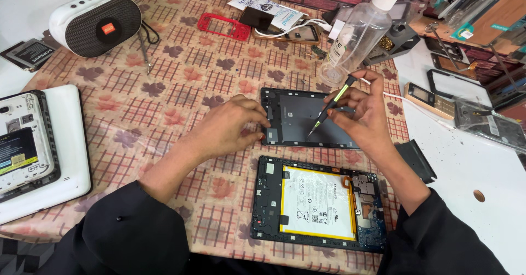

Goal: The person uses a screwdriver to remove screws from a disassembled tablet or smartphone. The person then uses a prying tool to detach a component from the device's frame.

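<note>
My right hand (362, 113) grips a thin screwdriver (330, 106) with a green and black shaft, its tip angled down onto a dark tablet back cover (293, 116). My left hand (233, 126) lies on the patterned cloth with its fingers resting on the cover's left edge. In front of the cover lies an opened tablet (318, 204), showing a white battery edged in yellow and a circuit board at its right side.
A clear spray bottle (359, 31) stands behind the cover. A white speaker (96, 20) sits far left, a red phone frame (223, 26) at the back. Opened devices (24, 143) lie at the left edge. Phones and parts (438, 99) crowd the white surface on the right.
</note>
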Demonstrator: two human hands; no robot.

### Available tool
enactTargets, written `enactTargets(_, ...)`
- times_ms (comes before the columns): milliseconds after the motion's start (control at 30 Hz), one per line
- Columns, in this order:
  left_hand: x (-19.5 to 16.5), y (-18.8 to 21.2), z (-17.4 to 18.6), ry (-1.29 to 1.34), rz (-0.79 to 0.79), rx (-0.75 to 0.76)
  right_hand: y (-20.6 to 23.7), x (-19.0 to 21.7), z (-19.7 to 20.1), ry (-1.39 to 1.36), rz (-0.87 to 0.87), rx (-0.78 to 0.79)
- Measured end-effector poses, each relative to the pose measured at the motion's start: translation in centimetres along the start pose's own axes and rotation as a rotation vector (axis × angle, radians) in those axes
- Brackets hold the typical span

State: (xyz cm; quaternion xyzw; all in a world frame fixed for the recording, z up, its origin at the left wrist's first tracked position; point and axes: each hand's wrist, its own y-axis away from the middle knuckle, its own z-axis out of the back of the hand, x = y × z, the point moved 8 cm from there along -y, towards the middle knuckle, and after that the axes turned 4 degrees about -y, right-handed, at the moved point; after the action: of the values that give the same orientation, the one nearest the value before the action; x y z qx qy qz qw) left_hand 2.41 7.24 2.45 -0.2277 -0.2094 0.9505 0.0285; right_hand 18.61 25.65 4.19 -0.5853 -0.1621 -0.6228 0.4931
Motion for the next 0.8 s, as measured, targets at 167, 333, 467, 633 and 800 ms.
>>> enactTargets(167,-0.2,0.3,0.1,0.061,0.015,0.042,0.2,-0.4,-0.4,0.004,-0.02,0.017)
enactTargets(333,-1.0,0.2,-0.3,0.126,-0.013,0.118,0.1,0.0,-0.6,-0.02,-0.015,0.02)
enactTargets(467,-1.5,0.1,-0.7,0.156,-0.04,0.157,0.6,1.3,-1.0,-0.108,0.014,0.016)
enactTargets(633,-2.7,0.4,-1.8,0.283,-0.056,0.301,3.9,2.3,-3.5,-0.285,-0.106,0.084)
enactTargets(800,-4.1,1.0,-2.0,0.235,-0.074,0.369,8.0,3.4,-7.2,-0.342,-0.122,0.242)
